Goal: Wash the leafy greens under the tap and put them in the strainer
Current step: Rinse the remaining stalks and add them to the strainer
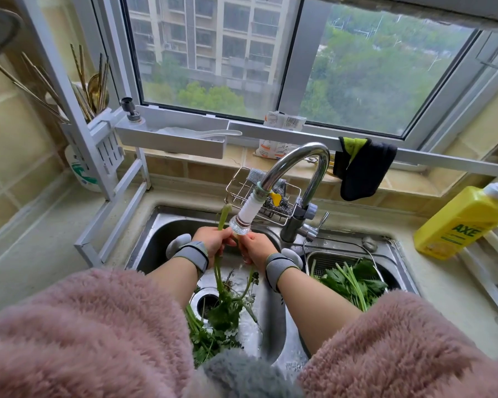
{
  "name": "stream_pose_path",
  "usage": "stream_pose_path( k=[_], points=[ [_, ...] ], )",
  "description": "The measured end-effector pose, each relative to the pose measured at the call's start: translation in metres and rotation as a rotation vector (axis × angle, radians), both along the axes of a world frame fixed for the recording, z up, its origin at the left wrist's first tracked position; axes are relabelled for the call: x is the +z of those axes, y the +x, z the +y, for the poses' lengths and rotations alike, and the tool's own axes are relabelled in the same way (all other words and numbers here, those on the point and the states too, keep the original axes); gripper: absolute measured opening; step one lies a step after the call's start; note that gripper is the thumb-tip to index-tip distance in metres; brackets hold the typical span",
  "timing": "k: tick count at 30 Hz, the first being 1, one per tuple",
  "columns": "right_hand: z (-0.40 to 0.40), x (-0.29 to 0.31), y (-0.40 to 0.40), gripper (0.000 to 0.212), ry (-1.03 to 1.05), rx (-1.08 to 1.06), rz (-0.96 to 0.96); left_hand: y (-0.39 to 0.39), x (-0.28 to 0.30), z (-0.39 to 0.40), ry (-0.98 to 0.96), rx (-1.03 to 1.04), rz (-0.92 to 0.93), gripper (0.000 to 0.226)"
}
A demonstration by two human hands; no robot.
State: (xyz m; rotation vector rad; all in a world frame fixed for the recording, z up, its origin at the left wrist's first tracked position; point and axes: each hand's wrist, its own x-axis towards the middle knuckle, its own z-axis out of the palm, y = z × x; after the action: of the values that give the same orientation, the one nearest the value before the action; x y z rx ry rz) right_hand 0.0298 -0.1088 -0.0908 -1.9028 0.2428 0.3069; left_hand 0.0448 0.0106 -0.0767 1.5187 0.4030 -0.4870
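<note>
Under the tap, whose white nozzle runs water, both my hands hold one leafy green stalk. My left hand grips the stem, whose pale end sticks up past my fingers. My right hand pinches the same stalk just below the nozzle. Its leaves hang down over the drain of the left sink basin. More greens lie at the basin's near side. The metal strainer sits in the right basin with washed greens in it.
A yellow dish soap bottle lies against the right counter. A wire sponge rack hangs behind the tap, and a dark cloth hangs from the window rail. A white rack with chopsticks stands at the left.
</note>
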Motion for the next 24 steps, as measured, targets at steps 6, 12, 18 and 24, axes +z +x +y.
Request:
stream_pose_path(
  k=[6,12,18,24],
  points=[
    [0.0,0.008,-0.005,0.032,0.206,0.01,0.103,0.001,0.001,0.004,0.008,-0.021,0.008,0.014],
    [0.0,0.011,-0.008,0.027,0.279,0.047,0.094,0.002,0.001,0.003,-0.026,-0.046,-0.018,0.01],
    [-0.015,-0.001,-0.012,0.022,0.092,0.242,0.161,0.013,0.007,0.01,0.077,0.095,-0.147,0.007],
    [-0.02,-0.003,-0.017,0.02,0.085,0.18,0.063,0.018,0.007,0.019,0.065,0.205,-0.14,0.021]
  ],
)
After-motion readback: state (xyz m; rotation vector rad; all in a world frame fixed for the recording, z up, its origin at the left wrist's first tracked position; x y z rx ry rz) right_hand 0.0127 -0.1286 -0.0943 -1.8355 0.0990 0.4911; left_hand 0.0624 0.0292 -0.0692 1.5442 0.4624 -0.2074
